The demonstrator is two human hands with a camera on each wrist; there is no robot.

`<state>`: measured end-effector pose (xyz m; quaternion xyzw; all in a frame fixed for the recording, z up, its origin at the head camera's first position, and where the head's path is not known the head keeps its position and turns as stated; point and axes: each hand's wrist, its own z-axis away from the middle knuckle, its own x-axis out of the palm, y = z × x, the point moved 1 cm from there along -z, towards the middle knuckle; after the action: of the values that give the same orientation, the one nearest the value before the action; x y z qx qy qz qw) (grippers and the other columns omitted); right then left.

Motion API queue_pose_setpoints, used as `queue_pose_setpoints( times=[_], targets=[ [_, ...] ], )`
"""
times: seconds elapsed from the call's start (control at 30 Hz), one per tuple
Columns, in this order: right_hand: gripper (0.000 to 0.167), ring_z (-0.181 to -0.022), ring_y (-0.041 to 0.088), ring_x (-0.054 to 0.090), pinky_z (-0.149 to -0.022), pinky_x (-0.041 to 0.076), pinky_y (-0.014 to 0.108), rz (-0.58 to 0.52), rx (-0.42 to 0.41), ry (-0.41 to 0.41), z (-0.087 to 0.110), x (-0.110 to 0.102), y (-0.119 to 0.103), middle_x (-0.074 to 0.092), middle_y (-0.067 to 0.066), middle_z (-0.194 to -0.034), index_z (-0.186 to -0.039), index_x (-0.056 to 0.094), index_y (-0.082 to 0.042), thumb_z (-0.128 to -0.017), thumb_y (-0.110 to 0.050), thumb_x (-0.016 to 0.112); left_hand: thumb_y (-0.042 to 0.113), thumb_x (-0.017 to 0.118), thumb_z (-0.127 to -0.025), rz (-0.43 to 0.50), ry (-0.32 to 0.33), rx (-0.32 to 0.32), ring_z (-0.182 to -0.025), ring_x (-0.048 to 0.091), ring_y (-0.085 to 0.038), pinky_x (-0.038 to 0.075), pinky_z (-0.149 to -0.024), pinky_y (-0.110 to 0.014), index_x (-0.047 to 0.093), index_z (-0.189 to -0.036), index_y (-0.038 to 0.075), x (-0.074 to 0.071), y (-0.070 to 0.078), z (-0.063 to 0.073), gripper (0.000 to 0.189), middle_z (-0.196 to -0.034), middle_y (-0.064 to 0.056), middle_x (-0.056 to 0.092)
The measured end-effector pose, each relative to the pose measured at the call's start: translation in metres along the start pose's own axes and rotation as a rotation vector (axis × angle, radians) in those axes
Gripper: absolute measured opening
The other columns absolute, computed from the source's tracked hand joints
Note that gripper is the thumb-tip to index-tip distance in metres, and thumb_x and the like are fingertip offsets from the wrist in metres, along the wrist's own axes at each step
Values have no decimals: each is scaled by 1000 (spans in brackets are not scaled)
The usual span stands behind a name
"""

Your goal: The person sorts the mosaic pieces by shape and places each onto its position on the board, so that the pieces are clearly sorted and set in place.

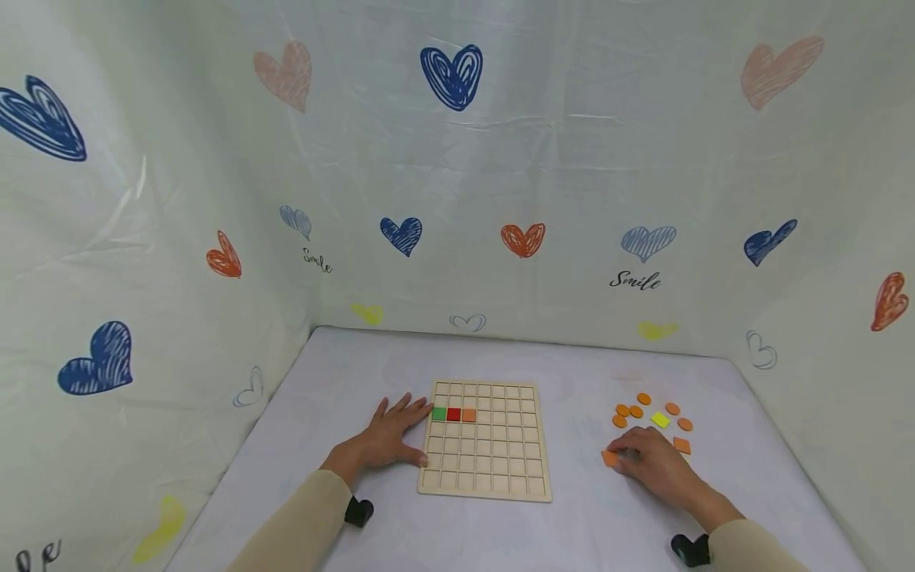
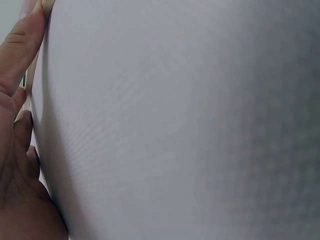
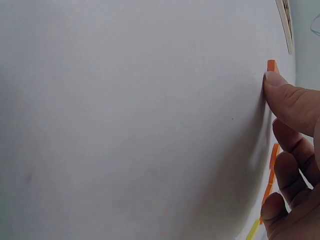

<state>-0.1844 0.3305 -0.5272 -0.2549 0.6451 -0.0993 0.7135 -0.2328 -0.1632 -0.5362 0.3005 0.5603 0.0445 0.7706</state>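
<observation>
A pale wooden grid board (image 1: 486, 461) lies on the white table. Along its left edge rests my left hand (image 1: 386, 435), fingers spread, fingertips and thumb touching the frame. One row holds a green tile (image 1: 439, 414), a red tile (image 1: 453, 415) and an orange tile (image 1: 469, 415) side by side, starting at the left. Off to the right, my right hand (image 1: 656, 462) pinches a square orange tile (image 1: 609, 458); in the right wrist view the thumb (image 3: 285, 95) sits on that tile's edge, low over the tabletop.
Beyond the right hand lie several round orange discs (image 1: 644, 399), a yellow square tile (image 1: 661, 419) and another orange square tile (image 1: 682, 446). A white curtain (image 1: 572, 175) printed with hearts hangs behind the table and at both sides.
</observation>
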Motion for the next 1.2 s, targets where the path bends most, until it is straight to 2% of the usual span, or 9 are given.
queue_pose_setpoints(
  times=[0.17, 0.3, 0.5, 0.67, 0.73, 0.9, 1.03, 1.2],
  targets=[
    [18, -112, 26, 62, -99, 54, 54, 2, -3, 12, -15, 5, -12, 72, -4, -111, -109, 79, -19, -92, -20, 82, 49, 91, -78, 2, -4, -5, -165, 12, -34, -4, -133, -60, 39, -165, 21, 0, 2, 0, 105, -173, -3, 32],
    [18, -105, 22, 64, -96, 56, 52, 7, -5, 27, -28, 10, -17, 72, -5, -105, -109, 80, -16, -91, -17, 82, 50, 90, -79, 0, -6, -5, -165, 12, -33, -4, -133, -60, 39, -165, 21, 0, 1, 0, 105, -174, -3, 32],
    [20, -111, 28, 66, -100, 56, 55, -12, 11, 50, -42, 12, -24, 75, 1, -112, -113, 79, -13, -94, -19, 80, 50, 90, -79, 0, -4, 5, -165, 12, -34, -3, -133, -60, 39, -165, 20, -1, 1, 0, 104, -173, -3, 32],
    [25, -99, 23, 67, -88, 60, 43, -100, 57, 124, -51, 11, -35, 76, 4, -110, -122, 77, -12, -97, -15, 74, 51, 90, -78, -2, -5, 6, -165, 12, -34, -3, -133, -61, 40, -165, 20, 0, 1, 1, 104, -173, -4, 32],
    [26, -93, 21, 64, -80, 59, 36, -135, 74, 155, -54, 11, -39, 76, 5, -106, -124, 76, -12, -97, -13, 74, 51, 90, -78, -4, -9, 2, -165, 12, -34, -3, -133, -60, 39, -165, 20, 0, 1, 1, 105, -173, -4, 32],
    [27, -90, 20, 59, -69, 53, 24, -181, 82, 214, -62, 10, -50, 73, 4, -102, -125, 74, -12, -99, -13, 72, 51, 90, -78, 6, -10, 2, -165, 12, -35, -3, -133, -60, 39, -165, 19, -3, 3, 2, 105, -173, -5, 32],
    [27, -87, 20, 56, -61, 48, 21, -211, 51, 244, -67, 8, -58, 69, 3, -97, -126, 73, -10, -99, -11, 73, 50, 90, -78, 11, -13, 0, -165, 12, -35, -3, -133, -60, 39, -165, 19, -4, 4, 2, 105, -173, -5, 32],
    [28, -88, 20, 55, -60, 47, 20, -253, 16, 260, -72, 5, -69, 67, 3, -98, -126, 71, -10, -98, -11, 75, 50, 90, -78, 11, -10, -3, -165, 11, -33, -4, -133, -60, 39, -165, 20, -3, 3, 3, 105, -173, -3, 32]
  ],
)
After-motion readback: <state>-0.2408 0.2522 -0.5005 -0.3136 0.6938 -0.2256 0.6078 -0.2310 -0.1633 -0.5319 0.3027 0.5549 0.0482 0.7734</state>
